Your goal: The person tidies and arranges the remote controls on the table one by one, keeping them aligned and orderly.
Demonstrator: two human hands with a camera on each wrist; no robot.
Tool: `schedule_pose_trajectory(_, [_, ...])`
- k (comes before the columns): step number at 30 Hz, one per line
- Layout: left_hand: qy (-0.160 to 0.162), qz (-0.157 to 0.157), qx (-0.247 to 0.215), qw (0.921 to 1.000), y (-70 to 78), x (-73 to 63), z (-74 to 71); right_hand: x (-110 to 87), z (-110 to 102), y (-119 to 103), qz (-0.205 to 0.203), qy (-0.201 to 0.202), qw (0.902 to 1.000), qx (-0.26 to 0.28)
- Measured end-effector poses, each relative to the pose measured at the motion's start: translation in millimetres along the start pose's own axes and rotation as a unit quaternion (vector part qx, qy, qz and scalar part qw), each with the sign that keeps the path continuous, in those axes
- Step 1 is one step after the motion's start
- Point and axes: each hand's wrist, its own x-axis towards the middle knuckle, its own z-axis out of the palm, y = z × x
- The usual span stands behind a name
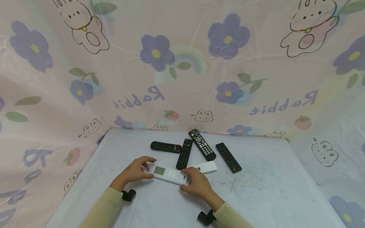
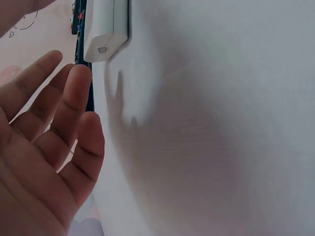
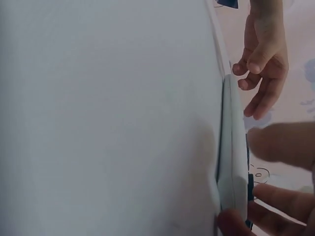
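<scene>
A white remote control with a small grey screen (image 1: 168,174) lies flat on the white-covered table. Near its screen end is my left hand (image 1: 138,169), thumb and fingers apart, holding nothing. In the left wrist view the fingers (image 2: 78,98) curve loosely beside the white end of that remote (image 2: 106,34). My right hand (image 1: 199,185) straddles the other end, fingers on the far side and thumb on the near side. In the right wrist view a fingertip (image 3: 234,223) overlaps the end of the remote (image 3: 234,157); whether it presses there is unclear.
Just behind lies a second white remote (image 1: 208,167), partly hidden by my right hand. Several black remotes are spread farther back: one sideways (image 1: 165,147), two slanted near the middle (image 1: 184,153) (image 1: 203,145), one to the right (image 1: 228,157). A patterned cloth (image 1: 188,79) surrounds the table.
</scene>
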Motion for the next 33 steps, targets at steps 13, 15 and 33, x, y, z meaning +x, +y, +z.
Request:
schedule_pose_trajectory(13, [-0.040,-0.020,0.020,0.9988,0.2,11.0,4.4,4.1,3,-1,0.001,0.000,0.9997,-0.024])
schedule_pose_trajectory(15, [-0.043,-0.026,0.020,0.9986,0.6,11.6,4.9,4.9,3,0,-0.001,-0.004,0.9998,-0.021])
schedule_pose_trajectory(33, [-0.045,-0.005,0.012,0.9989,1.5,6.8,-1.2,3.3,-7,0,-0.043,0.013,0.9987,-0.025])
